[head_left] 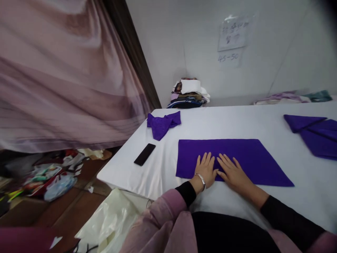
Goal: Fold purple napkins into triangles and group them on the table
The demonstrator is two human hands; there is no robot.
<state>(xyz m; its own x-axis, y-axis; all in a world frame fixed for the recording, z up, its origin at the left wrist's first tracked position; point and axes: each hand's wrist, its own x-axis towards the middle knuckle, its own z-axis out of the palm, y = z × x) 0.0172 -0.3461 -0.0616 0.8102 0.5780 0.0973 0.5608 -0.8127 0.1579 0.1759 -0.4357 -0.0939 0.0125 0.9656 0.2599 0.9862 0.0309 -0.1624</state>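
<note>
A flat piece of purple fabric [226, 151] lies on the white table [158, 175] in front of me, its right end slanting to a point. My left hand [206, 169] rests palm down on its near left part, fingers stretched out, a silver bracelet at the wrist. Just to the right, my right hand [231, 172] also lies flat on the fabric with its fingers spread. The two thumbs come close together near the fabric's front edge. Neither hand grips anything.
A crumpled purple piece [162, 124] and a black phone [144, 154] lie at the table's left. More folded purple fabric [316, 135] is at the right. A clothes stack [188, 93] stands behind, a pink curtain [65, 70] hangs left, and bags [60, 186] clutter the floor.
</note>
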